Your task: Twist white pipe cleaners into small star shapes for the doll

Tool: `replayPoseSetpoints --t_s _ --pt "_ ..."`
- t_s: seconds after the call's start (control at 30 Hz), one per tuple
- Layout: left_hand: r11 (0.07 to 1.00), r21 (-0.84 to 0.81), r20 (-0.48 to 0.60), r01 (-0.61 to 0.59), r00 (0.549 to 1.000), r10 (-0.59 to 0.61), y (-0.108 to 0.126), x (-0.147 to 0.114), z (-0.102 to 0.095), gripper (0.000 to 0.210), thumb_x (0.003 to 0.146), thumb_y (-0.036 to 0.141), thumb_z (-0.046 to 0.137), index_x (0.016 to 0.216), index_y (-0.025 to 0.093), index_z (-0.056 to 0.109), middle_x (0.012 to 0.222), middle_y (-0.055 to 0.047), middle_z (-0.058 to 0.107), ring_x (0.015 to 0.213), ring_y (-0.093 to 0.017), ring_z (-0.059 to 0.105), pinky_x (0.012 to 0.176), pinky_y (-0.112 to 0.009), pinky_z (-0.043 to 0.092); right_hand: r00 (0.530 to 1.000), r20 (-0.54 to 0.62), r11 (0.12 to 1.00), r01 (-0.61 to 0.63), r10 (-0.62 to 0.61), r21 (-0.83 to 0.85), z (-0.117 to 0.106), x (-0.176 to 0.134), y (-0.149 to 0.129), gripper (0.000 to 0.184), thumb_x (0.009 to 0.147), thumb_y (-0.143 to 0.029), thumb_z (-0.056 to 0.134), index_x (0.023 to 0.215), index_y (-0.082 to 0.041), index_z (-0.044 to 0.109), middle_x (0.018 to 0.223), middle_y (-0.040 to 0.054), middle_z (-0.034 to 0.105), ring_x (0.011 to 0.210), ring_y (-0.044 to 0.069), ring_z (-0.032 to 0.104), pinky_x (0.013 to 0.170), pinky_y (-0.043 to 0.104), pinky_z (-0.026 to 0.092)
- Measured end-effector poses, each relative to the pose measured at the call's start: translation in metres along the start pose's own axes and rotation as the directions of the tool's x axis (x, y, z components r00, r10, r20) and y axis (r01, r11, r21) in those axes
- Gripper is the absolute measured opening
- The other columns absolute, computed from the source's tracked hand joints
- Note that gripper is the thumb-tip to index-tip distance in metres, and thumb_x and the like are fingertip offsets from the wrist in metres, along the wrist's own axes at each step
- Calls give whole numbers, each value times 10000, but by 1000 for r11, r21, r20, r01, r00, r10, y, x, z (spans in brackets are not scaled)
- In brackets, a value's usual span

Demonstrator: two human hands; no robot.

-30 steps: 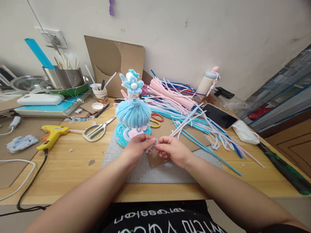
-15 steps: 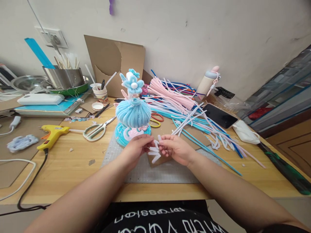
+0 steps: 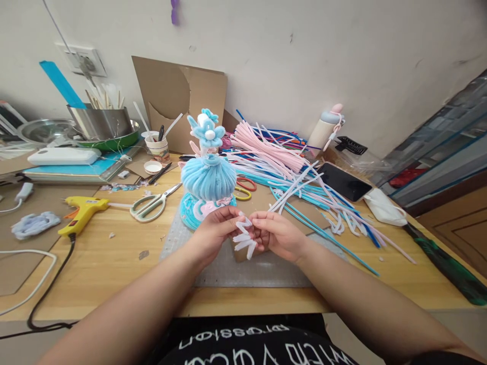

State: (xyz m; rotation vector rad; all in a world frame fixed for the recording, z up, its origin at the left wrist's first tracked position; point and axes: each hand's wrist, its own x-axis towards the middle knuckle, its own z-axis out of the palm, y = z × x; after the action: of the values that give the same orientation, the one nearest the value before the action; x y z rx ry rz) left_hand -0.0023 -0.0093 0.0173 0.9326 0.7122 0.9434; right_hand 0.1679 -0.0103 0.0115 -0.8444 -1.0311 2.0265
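A white pipe cleaner, bent into a zigzag of short folds, hangs between my two hands in the head view. My left hand pinches its upper part between thumb and fingers. From the other side my right hand grips the folds, fingers curled and their tips partly hidden. Just behind my left hand stands a light blue pipe-cleaner ornament with a pleated round body, flowers on top and a round blue base. Below the hands lie a grey cutting mat and a piece of cardboard.
Pink, white and blue pipe cleaners are heaped behind to the right, near a phone. To the left lie scissors and a yellow glue gun with its cord. A paper cup stands farther back.
The zigzag pipe cleaner has turned, so its folds now point down and to the left more openly. Both hands have shifted only slightly, the left fingers rising a little.
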Motion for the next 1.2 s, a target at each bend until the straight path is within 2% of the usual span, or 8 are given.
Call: replayPoseSetpoints --t_s 0.1,0.2,0.27,0.4,0.53,0.63,1.0,1.2 --pt "994 90 0 -62 998 62 -1 1 0 230 697 317 712 768 154 566 653 19 609 584 -102 565 593 -226 409 1000 -16 1000 2 -3 -19 2 0 0 220 738 -322 692 720 -131 585 596 -11 586 471 61 506 419 158 364" --pt "947 285 26 -145 989 144 -2 0 0 193 730 300 675 766 156 552 658 27 578 600 -93 528 589 -216 393 999 -38 997 -34 32 -63 0 -1 -1 231 710 -325 704 689 -137 571 563 -29 546 442 58 467 407 166 360" --pt "861 476 49 -180 983 178 -1 -1 1 150 752 283 643 771 155 567 681 20 576 619 -98 518 592 -220 387 997 -40 993 -64 60 -101 -4 -1 -2 228 697 -321 705 676 -137 572 557 -36 527 437 62 459 416 183 386" --pt "602 766 115 -225 970 216 3 -3 1 108 786 255 590 813 160 635 760 -12 637 663 -121 533 599 -232 384 995 -38 977 -94 88 -190 -13 -1 -6 201 689 -287 708 676 -126 587 555 -37 530 451 56 469 419 163 363" --pt "462 844 172 -272 953 248 4 -4 -2 107 802 244 581 836 181 660 757 -1 654 644 -116 522 587 -226 377 988 -36 948 -156 152 -277 -16 -3 -13 235 708 -324 711 705 -126 586 584 -32 556 459 42 474 418 141 341" --pt "408 859 217 -308 942 255 3 -4 -5 92 803 199 575 819 184 664 752 4 649 646 -112 515 598 -224 373 991 11 920 -122 136 -374 -15 -6 -18 262 739 -354 694 704 -119 584 575 -28 562 454 41 481 422 141 349" --pt "508 841 131 -184 982 138 7 -7 2 113 777 259 608 779 177 686 716 -2 670 630 -127 543 577 -228 390 983 41 847 -133 179 -515 -14 -12 -28 281 756 -387 668 719 -118 596 574 -16 588 473 55 535 438 146 377" --pt "651 745 115 -146 989 91 8 -6 -1 225 802 345 575 891 179 697 837 -39 711 738 -167 611 656 -257 443 988 23 878 -125 153 -462 -14 -11 -30 312 720 -412 695 717 -122 581 557 -29 572 447 46 501 428 146 369"
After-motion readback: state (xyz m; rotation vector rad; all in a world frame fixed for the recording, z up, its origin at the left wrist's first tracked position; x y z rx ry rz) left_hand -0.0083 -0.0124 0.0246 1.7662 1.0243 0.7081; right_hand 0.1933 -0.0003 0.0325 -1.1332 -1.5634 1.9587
